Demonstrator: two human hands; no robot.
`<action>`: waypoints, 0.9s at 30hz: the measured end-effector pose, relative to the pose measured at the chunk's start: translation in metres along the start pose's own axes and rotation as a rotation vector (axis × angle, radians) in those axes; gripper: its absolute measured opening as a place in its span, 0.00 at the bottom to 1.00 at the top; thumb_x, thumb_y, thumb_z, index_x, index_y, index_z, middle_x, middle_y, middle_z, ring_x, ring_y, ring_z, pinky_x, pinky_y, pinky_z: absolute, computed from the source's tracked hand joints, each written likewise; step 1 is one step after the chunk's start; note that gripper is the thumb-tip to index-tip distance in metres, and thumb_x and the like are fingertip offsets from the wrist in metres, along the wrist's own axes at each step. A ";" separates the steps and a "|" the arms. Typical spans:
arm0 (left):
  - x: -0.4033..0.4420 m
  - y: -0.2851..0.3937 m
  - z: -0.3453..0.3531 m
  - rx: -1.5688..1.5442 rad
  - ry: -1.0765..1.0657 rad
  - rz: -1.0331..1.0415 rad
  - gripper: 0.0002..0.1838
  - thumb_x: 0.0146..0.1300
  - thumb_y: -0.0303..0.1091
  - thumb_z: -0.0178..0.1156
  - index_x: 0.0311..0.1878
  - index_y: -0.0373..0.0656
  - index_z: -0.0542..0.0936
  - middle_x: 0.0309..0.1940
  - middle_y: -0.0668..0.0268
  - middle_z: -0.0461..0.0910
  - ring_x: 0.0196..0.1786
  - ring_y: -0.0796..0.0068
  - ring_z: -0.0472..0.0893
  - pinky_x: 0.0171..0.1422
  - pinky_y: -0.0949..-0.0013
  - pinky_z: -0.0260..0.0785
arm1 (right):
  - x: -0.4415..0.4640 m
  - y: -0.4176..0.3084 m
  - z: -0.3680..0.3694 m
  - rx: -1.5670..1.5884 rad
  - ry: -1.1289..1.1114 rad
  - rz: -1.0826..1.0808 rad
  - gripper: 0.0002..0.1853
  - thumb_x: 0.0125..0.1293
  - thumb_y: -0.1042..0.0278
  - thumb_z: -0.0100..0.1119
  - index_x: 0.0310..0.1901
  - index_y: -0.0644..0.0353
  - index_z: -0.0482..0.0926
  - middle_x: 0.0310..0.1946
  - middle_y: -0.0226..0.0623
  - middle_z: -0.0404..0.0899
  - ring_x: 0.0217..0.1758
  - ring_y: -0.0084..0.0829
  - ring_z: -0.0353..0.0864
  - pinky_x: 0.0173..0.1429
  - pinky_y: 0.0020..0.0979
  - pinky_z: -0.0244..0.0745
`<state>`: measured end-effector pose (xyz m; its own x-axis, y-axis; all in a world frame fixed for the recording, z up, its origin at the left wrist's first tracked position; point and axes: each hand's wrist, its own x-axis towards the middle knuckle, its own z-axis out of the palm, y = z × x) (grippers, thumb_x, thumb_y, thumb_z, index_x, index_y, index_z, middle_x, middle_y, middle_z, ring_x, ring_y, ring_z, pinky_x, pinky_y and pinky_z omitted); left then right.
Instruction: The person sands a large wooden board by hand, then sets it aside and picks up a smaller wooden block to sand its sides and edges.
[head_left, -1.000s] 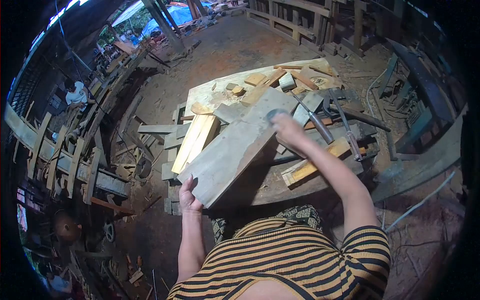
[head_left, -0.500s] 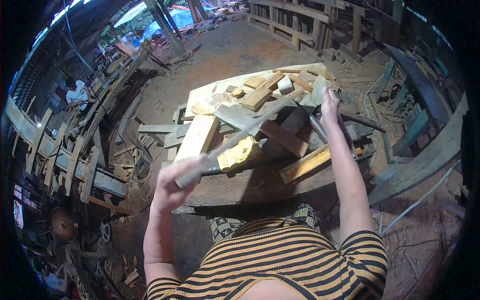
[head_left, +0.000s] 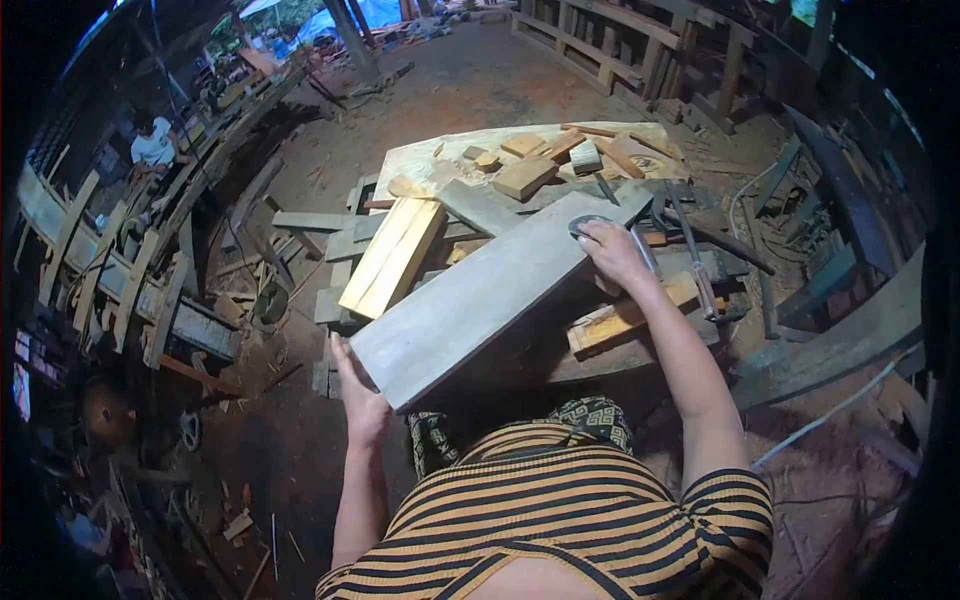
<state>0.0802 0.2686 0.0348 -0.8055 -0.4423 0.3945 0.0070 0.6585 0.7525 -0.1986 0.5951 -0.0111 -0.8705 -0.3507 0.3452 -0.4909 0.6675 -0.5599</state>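
Note:
A wide grey wooden board (head_left: 470, 290) slants across the front of the bench, its broad face turned up. At its lower left end, my left hand (head_left: 360, 395) is closed round the edge, with some fingers hidden beneath. My right hand (head_left: 615, 252) lies over the far right end of the board, its fingers closed on a dark round disc (head_left: 590, 226) against the face. Just behind the board are a pale yellow wooden block (head_left: 392, 258) and another grey plank (head_left: 478, 215).
Wood offcuts (head_left: 525, 177) lie on a light sheet (head_left: 410, 165) at the back of the bench. A yellowish block (head_left: 625, 318) and a metal bar tool (head_left: 697, 265) are at the right. Another person (head_left: 153, 145) sits at the far left, beside timber racks.
The board has turned from edge-on to broad face up. My left hand has shifted lower along its end; my right hand has come down and inward with the disc onto the face.

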 end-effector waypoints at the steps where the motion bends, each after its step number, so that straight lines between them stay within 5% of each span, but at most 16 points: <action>1: -0.003 0.001 0.006 -0.330 -0.061 -0.146 0.58 0.43 0.34 0.72 0.74 0.46 0.43 0.71 0.51 0.51 0.72 0.56 0.55 0.72 0.59 0.50 | 0.001 -0.001 0.002 -0.002 -0.011 -0.008 0.18 0.60 0.57 0.56 0.47 0.58 0.82 0.49 0.42 0.80 0.53 0.47 0.75 0.62 0.41 0.66; 2: -0.005 0.000 0.009 -0.663 -0.120 -0.286 0.61 0.43 0.32 0.71 0.75 0.45 0.38 0.71 0.52 0.51 0.73 0.58 0.54 0.73 0.60 0.50 | 0.003 -0.001 0.003 -0.050 -0.021 0.010 0.18 0.60 0.57 0.56 0.47 0.57 0.82 0.49 0.40 0.80 0.54 0.46 0.74 0.62 0.42 0.66; 6: -0.001 -0.020 0.004 -1.012 -0.178 -0.282 0.60 0.47 0.31 0.69 0.74 0.42 0.36 0.71 0.55 0.53 0.69 0.58 0.61 0.71 0.58 0.56 | 0.004 -0.022 0.002 -0.222 0.001 0.085 0.18 0.61 0.54 0.54 0.48 0.55 0.81 0.50 0.35 0.79 0.56 0.43 0.72 0.61 0.44 0.64; 9: 0.002 -0.038 0.007 -1.455 -0.276 -0.239 0.52 0.53 0.36 0.65 0.75 0.44 0.42 0.70 0.55 0.54 0.70 0.58 0.60 0.73 0.56 0.53 | 0.002 -0.018 0.018 -0.251 0.059 0.032 0.18 0.62 0.54 0.53 0.47 0.54 0.80 0.49 0.36 0.79 0.55 0.41 0.73 0.58 0.46 0.65; 11: 0.008 -0.050 0.018 -1.817 -0.192 -0.539 0.40 0.59 0.42 0.61 0.71 0.40 0.55 0.66 0.55 0.64 0.67 0.58 0.65 0.71 0.53 0.55 | -0.007 -0.048 0.032 -0.182 -0.057 -0.061 0.14 0.62 0.62 0.50 0.45 0.54 0.80 0.46 0.42 0.79 0.52 0.44 0.76 0.55 0.43 0.70; 12: 0.011 -0.057 0.029 -1.776 -0.147 -0.596 0.31 0.63 0.45 0.58 0.64 0.38 0.65 0.61 0.56 0.71 0.63 0.58 0.70 0.69 0.52 0.59 | -0.019 -0.076 0.043 0.022 -0.055 -0.094 0.12 0.59 0.66 0.53 0.42 0.57 0.81 0.48 0.41 0.79 0.54 0.41 0.76 0.61 0.38 0.69; 15: 0.011 -0.059 0.048 -1.635 -0.025 -0.723 0.28 0.65 0.45 0.56 0.63 0.38 0.67 0.59 0.57 0.72 0.59 0.60 0.74 0.66 0.52 0.64 | -0.067 -0.174 0.078 0.136 -0.150 -0.488 0.09 0.59 0.66 0.52 0.39 0.59 0.77 0.40 0.45 0.76 0.48 0.47 0.74 0.53 0.43 0.71; 16: 0.011 -0.060 0.051 -1.627 -0.026 -0.744 0.24 0.68 0.41 0.53 0.63 0.41 0.66 0.58 0.57 0.73 0.57 0.60 0.75 0.64 0.52 0.67 | -0.075 -0.212 0.072 0.027 -0.452 -0.477 0.12 0.57 0.65 0.54 0.41 0.59 0.77 0.44 0.46 0.75 0.51 0.47 0.74 0.55 0.43 0.70; 17: 0.010 -0.065 0.053 -1.630 -0.037 -0.749 0.24 0.68 0.41 0.53 0.63 0.41 0.66 0.58 0.57 0.73 0.57 0.60 0.75 0.64 0.52 0.67 | -0.094 -0.222 0.083 0.157 -0.198 -0.700 0.15 0.58 0.63 0.56 0.46 0.59 0.76 0.49 0.47 0.74 0.56 0.46 0.72 0.59 0.44 0.67; 18: 0.011 -0.072 0.051 -1.585 -0.103 -0.714 0.24 0.68 0.40 0.52 0.64 0.42 0.66 0.58 0.57 0.73 0.57 0.59 0.75 0.64 0.51 0.66 | -0.102 -0.234 0.082 0.179 -0.178 -0.759 0.17 0.59 0.62 0.58 0.49 0.58 0.75 0.53 0.46 0.72 0.60 0.45 0.70 0.63 0.45 0.64; 19: 0.012 -0.078 0.050 -1.537 -0.167 -0.677 0.23 0.68 0.39 0.52 0.64 0.44 0.65 0.57 0.58 0.73 0.57 0.59 0.75 0.64 0.50 0.66 | -0.100 -0.235 0.084 0.220 0.052 -0.850 0.12 0.58 0.61 0.54 0.41 0.57 0.74 0.44 0.39 0.71 0.50 0.42 0.71 0.53 0.40 0.68; 21: 0.014 -0.082 0.048 -1.564 -0.140 -0.717 0.23 0.67 0.35 0.52 0.65 0.46 0.65 0.58 0.59 0.73 0.58 0.58 0.74 0.65 0.50 0.65 | -0.083 -0.213 0.077 0.239 -0.113 -0.836 0.13 0.58 0.62 0.54 0.43 0.56 0.74 0.44 0.40 0.73 0.51 0.42 0.72 0.55 0.42 0.68; 22: 0.013 -0.079 0.046 -1.555 -0.087 -0.722 0.23 0.67 0.34 0.53 0.65 0.46 0.65 0.58 0.59 0.72 0.59 0.58 0.73 0.65 0.50 0.65 | -0.071 -0.189 0.070 0.125 -0.239 -0.773 0.16 0.60 0.64 0.55 0.49 0.57 0.75 0.51 0.43 0.73 0.59 0.45 0.71 0.63 0.44 0.64; 24: 0.011 -0.077 0.042 -1.571 -0.042 -0.723 0.24 0.65 0.30 0.55 0.65 0.46 0.65 0.59 0.60 0.71 0.60 0.58 0.72 0.65 0.50 0.65 | -0.036 -0.124 0.069 0.089 -0.065 -0.650 0.13 0.55 0.69 0.53 0.43 0.58 0.78 0.45 0.43 0.77 0.54 0.44 0.73 0.59 0.42 0.68; 27: 0.008 -0.083 0.041 -1.600 -0.059 -0.729 0.24 0.65 0.30 0.55 0.64 0.47 0.66 0.60 0.60 0.71 0.60 0.58 0.72 0.65 0.50 0.65 | 0.009 -0.012 0.029 -0.134 -0.103 -0.146 0.16 0.60 0.65 0.52 0.49 0.53 0.78 0.52 0.41 0.76 0.59 0.42 0.71 0.64 0.39 0.65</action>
<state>0.0492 0.2359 -0.0460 -0.9273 -0.3036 -0.2190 0.1616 -0.8524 0.4973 -0.2012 0.5651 -0.0229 -0.7925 -0.5110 0.3328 -0.6094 0.6836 -0.4017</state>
